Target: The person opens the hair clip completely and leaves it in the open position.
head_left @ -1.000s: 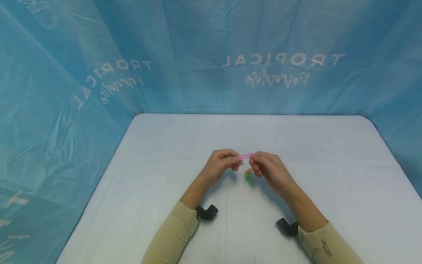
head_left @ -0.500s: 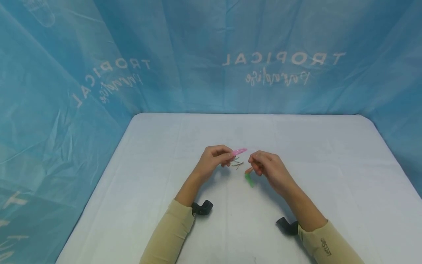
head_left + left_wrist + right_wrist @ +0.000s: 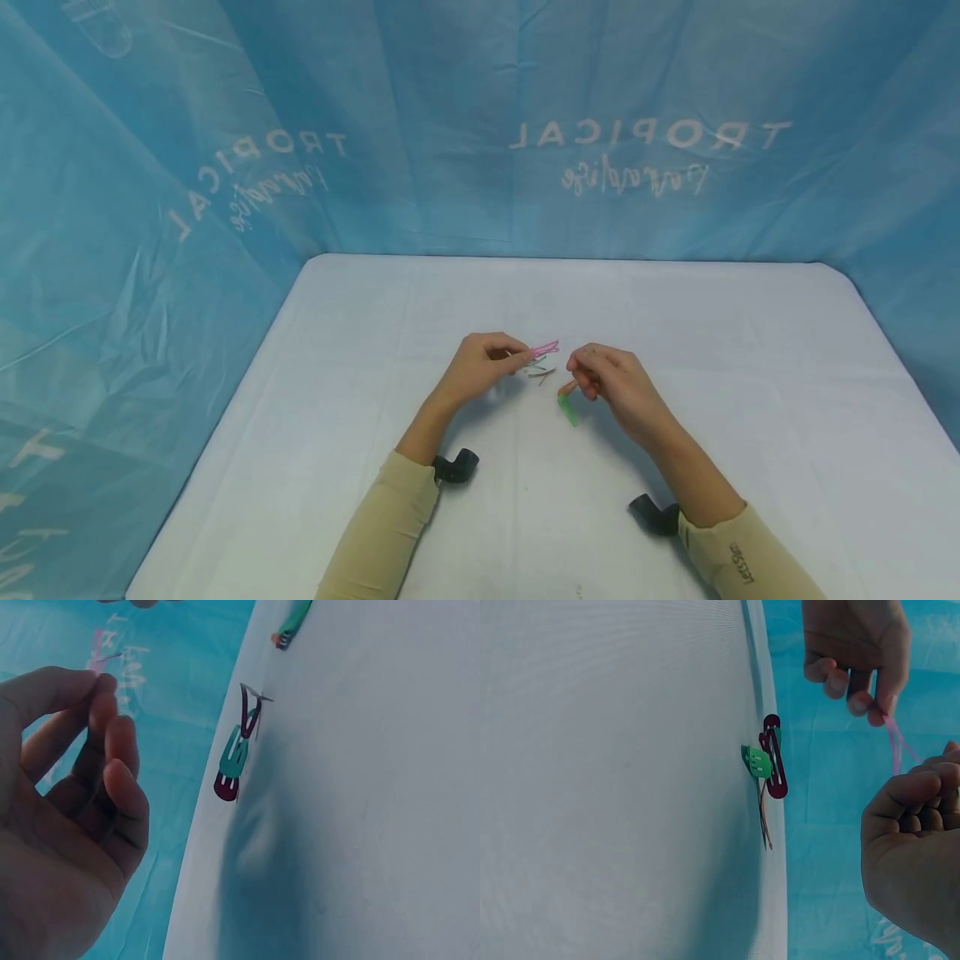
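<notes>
My left hand [image 3: 483, 362] pinches one end of a pink snap hair clip [image 3: 546, 348] between thumb and fingertips, above the table. Its two legs look spread apart. My right hand [image 3: 611, 383] hovers just right of it with curled fingers, and I see nothing between them; in the right wrist view the clip [image 3: 895, 746] partly passes behind that hand [image 3: 915, 855]. Below lie dark red and teal snap clips [image 3: 234, 754], overlapping. Nearer the right hand are a green clip [image 3: 567, 408] and an orange one [image 3: 567, 387], close together.
A white cloth covers the table [image 3: 420, 300]. Blue printed sheeting [image 3: 450, 167] hangs behind and at the sides. Black wrist-worn devices [image 3: 457, 467] sit at both cuffs.
The right fingers have come off the pink hair clip. My left hand has drawn it slightly left, and it has turned so its legs show apart. The right hand has hardly moved.
</notes>
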`<state>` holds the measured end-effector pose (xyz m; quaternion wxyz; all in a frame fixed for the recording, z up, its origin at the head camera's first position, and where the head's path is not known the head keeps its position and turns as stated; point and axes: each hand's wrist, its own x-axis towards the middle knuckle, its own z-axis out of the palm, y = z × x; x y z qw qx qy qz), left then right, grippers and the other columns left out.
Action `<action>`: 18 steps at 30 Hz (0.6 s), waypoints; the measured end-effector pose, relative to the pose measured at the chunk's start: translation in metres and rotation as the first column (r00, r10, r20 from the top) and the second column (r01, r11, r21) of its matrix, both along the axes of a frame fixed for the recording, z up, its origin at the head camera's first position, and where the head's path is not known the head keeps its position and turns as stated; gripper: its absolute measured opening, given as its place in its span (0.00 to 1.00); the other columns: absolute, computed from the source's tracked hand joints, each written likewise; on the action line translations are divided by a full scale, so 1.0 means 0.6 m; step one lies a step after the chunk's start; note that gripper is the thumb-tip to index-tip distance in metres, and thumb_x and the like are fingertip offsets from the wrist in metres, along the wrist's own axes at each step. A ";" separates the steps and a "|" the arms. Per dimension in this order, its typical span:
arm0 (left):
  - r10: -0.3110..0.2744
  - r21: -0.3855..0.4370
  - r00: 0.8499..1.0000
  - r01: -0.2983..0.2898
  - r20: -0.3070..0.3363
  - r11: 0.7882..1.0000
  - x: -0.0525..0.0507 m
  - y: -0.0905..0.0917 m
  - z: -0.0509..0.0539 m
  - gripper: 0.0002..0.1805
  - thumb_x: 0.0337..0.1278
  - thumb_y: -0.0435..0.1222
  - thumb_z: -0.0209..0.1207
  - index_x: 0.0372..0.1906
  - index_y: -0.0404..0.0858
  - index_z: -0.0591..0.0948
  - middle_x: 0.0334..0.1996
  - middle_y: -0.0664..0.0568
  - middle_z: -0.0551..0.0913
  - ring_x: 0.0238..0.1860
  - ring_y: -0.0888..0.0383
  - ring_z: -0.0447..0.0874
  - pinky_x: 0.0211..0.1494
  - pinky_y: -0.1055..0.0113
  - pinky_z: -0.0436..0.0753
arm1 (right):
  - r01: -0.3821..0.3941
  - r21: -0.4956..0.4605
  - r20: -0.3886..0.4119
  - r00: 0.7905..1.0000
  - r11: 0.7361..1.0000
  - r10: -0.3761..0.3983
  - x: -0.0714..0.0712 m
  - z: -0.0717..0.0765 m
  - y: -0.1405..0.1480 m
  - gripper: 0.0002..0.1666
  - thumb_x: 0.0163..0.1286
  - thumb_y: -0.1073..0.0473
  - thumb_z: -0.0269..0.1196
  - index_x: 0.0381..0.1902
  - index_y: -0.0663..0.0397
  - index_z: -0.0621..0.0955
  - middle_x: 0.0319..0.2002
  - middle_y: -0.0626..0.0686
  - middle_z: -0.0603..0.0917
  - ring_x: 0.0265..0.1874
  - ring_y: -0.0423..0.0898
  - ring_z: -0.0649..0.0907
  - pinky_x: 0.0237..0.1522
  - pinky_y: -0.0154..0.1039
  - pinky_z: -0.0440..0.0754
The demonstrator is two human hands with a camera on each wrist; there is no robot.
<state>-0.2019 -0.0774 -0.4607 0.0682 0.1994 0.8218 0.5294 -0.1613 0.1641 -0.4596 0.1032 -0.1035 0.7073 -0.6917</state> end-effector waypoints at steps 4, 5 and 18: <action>0.019 -0.076 1.000 -0.020 -0.006 0.997 -0.002 0.002 -0.008 0.10 0.64 0.44 0.66 0.43 0.44 0.90 0.37 0.58 0.88 0.31 0.59 0.83 0.34 0.67 0.79 | 0.001 0.003 0.000 1.000 1.000 -0.001 0.000 -0.001 0.000 0.22 0.81 0.53 0.50 0.39 0.70 0.77 0.24 0.52 0.72 0.23 0.44 0.72 0.31 0.38 0.74; 0.021 -0.088 1.000 -0.022 -0.005 0.996 -0.002 0.003 -0.009 0.10 0.64 0.44 0.66 0.43 0.44 0.90 0.37 0.58 0.88 0.31 0.60 0.83 0.34 0.67 0.80 | 0.000 0.005 -0.001 1.000 1.000 0.000 0.000 -0.002 0.000 0.23 0.81 0.53 0.50 0.40 0.72 0.77 0.24 0.52 0.72 0.23 0.44 0.72 0.31 0.38 0.74; 0.032 -0.363 0.999 -0.038 -0.022 0.931 -0.002 0.005 -0.013 0.13 0.62 0.47 0.67 0.44 0.46 0.91 0.38 0.57 0.88 0.31 0.62 0.81 0.34 0.67 0.79 | -0.003 0.017 -0.013 1.000 1.000 0.003 -0.002 -0.003 0.001 0.24 0.81 0.54 0.50 0.42 0.77 0.75 0.24 0.53 0.72 0.23 0.44 0.72 0.30 0.38 0.74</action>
